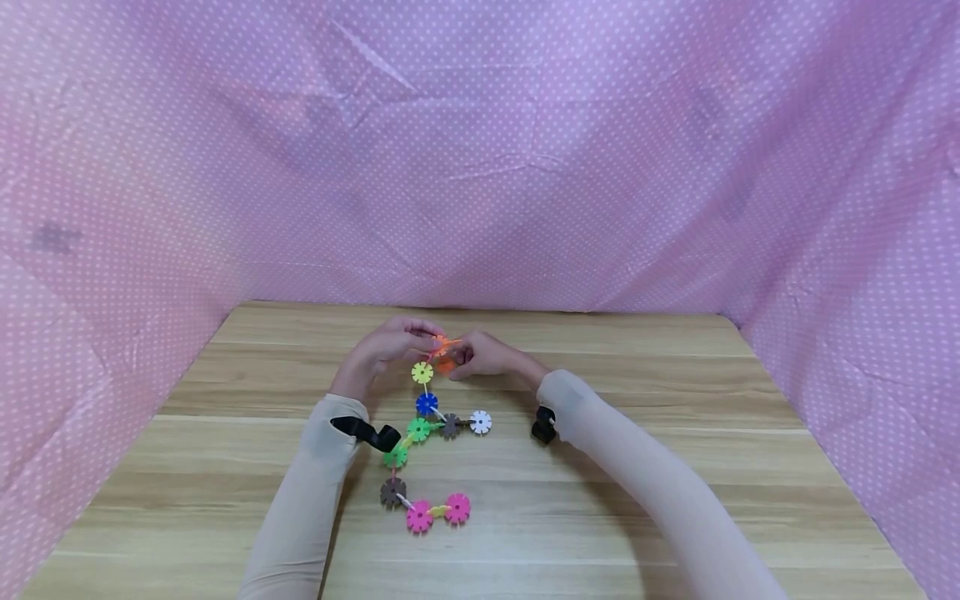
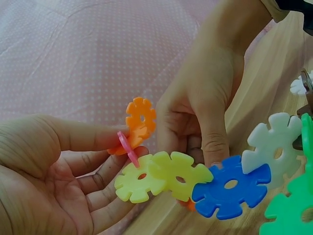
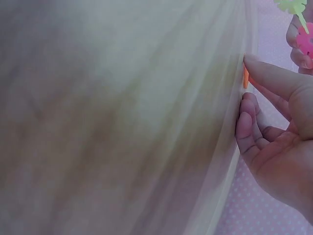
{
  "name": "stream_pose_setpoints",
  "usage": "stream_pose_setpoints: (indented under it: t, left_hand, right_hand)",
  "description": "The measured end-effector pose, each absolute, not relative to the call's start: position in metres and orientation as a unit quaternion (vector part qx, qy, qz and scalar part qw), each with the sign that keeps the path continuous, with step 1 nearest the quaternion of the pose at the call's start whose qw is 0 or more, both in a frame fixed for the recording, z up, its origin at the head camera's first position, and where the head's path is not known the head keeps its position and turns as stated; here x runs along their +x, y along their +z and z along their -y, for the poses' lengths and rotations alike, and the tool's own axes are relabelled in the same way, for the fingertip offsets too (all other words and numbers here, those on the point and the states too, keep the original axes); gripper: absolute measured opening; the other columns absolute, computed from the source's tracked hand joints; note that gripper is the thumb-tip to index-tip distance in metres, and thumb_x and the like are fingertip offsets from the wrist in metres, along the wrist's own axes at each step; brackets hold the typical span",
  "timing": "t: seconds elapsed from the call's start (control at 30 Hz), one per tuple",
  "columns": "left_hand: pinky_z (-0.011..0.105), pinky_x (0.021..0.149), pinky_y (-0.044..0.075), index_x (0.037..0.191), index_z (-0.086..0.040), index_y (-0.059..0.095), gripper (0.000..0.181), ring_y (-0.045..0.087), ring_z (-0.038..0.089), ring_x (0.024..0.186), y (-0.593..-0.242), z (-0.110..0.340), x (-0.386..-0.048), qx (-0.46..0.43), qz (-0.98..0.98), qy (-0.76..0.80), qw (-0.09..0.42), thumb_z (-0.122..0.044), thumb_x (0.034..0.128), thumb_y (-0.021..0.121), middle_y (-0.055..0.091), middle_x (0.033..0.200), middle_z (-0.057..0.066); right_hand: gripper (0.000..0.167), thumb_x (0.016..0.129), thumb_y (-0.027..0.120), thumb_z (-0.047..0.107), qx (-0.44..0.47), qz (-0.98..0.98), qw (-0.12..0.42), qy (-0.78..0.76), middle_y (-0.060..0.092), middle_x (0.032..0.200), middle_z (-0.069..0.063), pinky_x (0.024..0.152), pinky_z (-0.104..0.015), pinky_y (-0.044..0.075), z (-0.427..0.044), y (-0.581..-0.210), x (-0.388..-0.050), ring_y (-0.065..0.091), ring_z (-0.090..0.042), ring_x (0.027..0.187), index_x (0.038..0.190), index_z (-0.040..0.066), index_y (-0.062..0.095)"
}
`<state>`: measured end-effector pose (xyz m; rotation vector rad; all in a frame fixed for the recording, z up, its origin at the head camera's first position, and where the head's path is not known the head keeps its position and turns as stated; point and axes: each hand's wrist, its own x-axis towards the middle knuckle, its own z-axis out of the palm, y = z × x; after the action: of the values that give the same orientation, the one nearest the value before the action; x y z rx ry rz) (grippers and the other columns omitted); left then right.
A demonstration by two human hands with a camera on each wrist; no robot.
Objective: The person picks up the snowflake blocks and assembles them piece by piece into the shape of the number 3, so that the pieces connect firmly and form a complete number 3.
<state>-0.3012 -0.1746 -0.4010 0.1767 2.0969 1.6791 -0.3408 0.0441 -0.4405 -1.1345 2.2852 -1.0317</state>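
Note:
A chain of notched plastic snowflake discs stretches across the wooden table. At its far end, my left hand (image 1: 392, 346) pinches an orange disc (image 2: 133, 139) between thumb and fingers. A second orange disc (image 2: 141, 116) sticks up from that one, and a pink disc (image 2: 127, 148) links it to the yellow discs (image 2: 141, 179). Just to the right, my right hand (image 1: 486, 354) pinches a separate-looking orange disc (image 3: 246, 78), seen edge-on between thumb and finger. Past the yellow discs come a blue disc (image 2: 231, 187) and a white one (image 2: 274, 144).
Nearer on the table (image 1: 600, 517), the chain runs through green discs (image 1: 418, 429) to a brown disc (image 1: 393, 492) and pink discs (image 1: 420, 517). A side branch ends in a white disc (image 1: 481, 422). Pink dotted cloth (image 1: 480, 167) surrounds the table's back and sides.

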Motion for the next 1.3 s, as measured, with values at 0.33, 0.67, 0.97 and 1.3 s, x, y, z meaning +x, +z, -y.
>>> stream_pose_setpoints:
  t: [0.33, 0.67, 0.97, 1.3]
  left_hand:
    - [0.039, 0.098, 0.056, 0.127, 0.005, 0.062, 0.034, 0.067, 0.016, 0.098, -0.406, 0.174, -0.301, 0.092, -0.76, 0.611, 0.203, -0.007, 0.0957, 0.067, 0.07, 0.105, 0.0]
    - [0.035, 0.092, 0.058, 0.121, 0.0, 0.068, 0.028, 0.066, 0.031, 0.107, -0.411, 0.161, -0.298, 0.101, -0.758, 0.619, 0.181, -0.011, 0.095, 0.069, 0.072, 0.103, -0.001]
    - [0.031, 0.087, 0.058, 0.121, -0.001, 0.068, 0.029, 0.069, 0.017, 0.095, -0.41, 0.152, -0.299, 0.083, -0.759, 0.623, 0.169, -0.012, 0.0945, 0.069, 0.074, 0.1, 0.0]
    - [0.032, 0.089, 0.058, 0.122, -0.002, 0.069, 0.027, 0.068, 0.02, 0.097, -0.409, 0.15, -0.301, 0.077, -0.767, 0.614, 0.167, -0.013, 0.0965, 0.067, 0.073, 0.105, 0.003]
  right_hand:
    - [0.019, 0.084, 0.081, 0.002, -0.372, -0.823, 0.207, -0.377, 0.065, 0.084, -0.004, 0.067, -0.018, 0.049, -0.051, -0.44, -0.337, 0.056, -0.007, 0.074, 0.099, -0.002, 0.07]
    - [0.018, 0.086, 0.073, -0.005, -0.304, -0.811, 0.193, -0.46, 0.072, 0.093, -0.014, 0.068, -0.025, 0.058, -0.074, -0.435, -0.325, 0.064, -0.011, 0.078, 0.104, -0.006, 0.069]
    - [0.023, 0.092, 0.072, 0.007, -0.216, -0.797, 0.123, -0.551, 0.076, 0.098, -0.011, 0.077, -0.038, 0.062, -0.097, -0.422, -0.32, 0.071, -0.028, 0.086, 0.114, -0.001, 0.072]
    - [0.026, 0.094, 0.072, 0.007, -0.17, -0.749, 0.112, -0.631, 0.074, 0.088, 0.002, 0.089, -0.055, 0.06, -0.102, -0.417, -0.314, 0.071, -0.014, 0.078, 0.115, -0.008, 0.066]
